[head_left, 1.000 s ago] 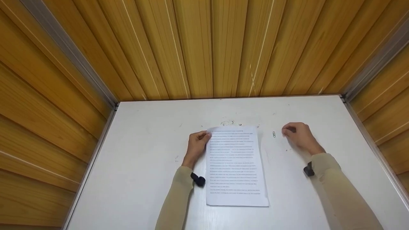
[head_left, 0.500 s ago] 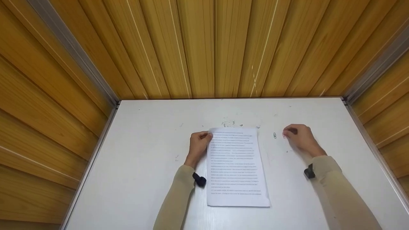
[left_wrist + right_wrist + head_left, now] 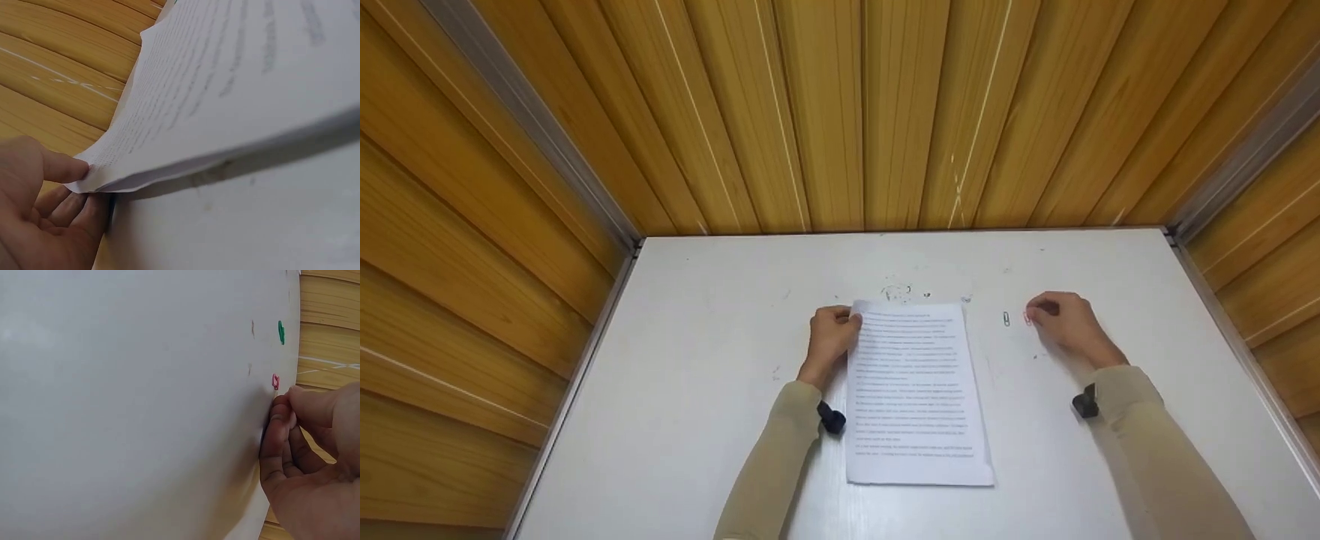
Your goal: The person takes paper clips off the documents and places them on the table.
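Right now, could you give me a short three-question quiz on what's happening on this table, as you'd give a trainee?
1. True or false: the left hand holds a corner of the paper stack.
2. Which clip do the right hand fingertips touch: A the pink paper clip, B the green paper clip?
3. What do the clips lie on?

Key: 1 true; 2 A; 3 the white table.
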`<state>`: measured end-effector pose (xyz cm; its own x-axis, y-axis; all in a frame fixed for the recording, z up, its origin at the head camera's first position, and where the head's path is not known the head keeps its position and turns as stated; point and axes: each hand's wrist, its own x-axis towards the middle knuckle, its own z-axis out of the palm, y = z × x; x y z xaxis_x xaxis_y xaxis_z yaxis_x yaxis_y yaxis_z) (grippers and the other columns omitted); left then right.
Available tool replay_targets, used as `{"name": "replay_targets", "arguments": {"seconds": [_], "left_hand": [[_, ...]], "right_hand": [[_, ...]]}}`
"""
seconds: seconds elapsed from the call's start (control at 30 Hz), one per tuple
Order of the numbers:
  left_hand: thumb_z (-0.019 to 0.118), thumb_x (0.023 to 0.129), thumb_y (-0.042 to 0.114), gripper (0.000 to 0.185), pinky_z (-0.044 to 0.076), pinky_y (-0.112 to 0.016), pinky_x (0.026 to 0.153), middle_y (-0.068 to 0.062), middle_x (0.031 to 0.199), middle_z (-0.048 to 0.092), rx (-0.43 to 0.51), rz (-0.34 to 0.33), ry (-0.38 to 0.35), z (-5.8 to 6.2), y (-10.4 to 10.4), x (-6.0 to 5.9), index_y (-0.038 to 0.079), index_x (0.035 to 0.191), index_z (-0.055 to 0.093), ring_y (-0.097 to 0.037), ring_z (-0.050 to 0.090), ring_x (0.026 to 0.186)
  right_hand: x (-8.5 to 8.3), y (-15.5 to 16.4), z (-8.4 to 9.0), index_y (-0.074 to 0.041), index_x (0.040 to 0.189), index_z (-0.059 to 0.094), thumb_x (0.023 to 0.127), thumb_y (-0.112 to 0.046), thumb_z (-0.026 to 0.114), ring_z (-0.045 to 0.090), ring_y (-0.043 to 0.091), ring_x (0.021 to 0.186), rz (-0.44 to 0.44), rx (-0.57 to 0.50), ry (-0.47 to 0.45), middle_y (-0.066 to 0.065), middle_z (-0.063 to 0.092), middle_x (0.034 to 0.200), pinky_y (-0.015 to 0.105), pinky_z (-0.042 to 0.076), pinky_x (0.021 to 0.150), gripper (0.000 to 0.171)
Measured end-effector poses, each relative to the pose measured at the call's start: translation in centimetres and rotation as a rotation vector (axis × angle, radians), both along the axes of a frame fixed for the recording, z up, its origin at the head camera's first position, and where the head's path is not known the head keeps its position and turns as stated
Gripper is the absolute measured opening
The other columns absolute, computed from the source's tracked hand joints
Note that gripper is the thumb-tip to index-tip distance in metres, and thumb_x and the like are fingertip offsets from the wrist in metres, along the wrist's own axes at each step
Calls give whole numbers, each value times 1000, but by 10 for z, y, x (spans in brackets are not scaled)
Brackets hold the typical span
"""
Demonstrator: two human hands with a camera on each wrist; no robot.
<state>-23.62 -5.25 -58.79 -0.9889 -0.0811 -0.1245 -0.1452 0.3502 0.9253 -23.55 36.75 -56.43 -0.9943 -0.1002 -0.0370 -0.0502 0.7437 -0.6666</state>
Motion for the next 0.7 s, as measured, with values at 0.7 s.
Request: {"name": "replay_targets", "arguments": {"seconds": [0.7], "left_hand": [[65,107,30,49,58,-46,100,-19,129,72,-283,-172,-84,47,-39,-3,-4,143,61,-31,71,118]], "right_hand": [[-4,-4,12,1,122,72,110,-19,60,65,43,120,39,4,-55,23,74,120,56,48,104,27]]}}
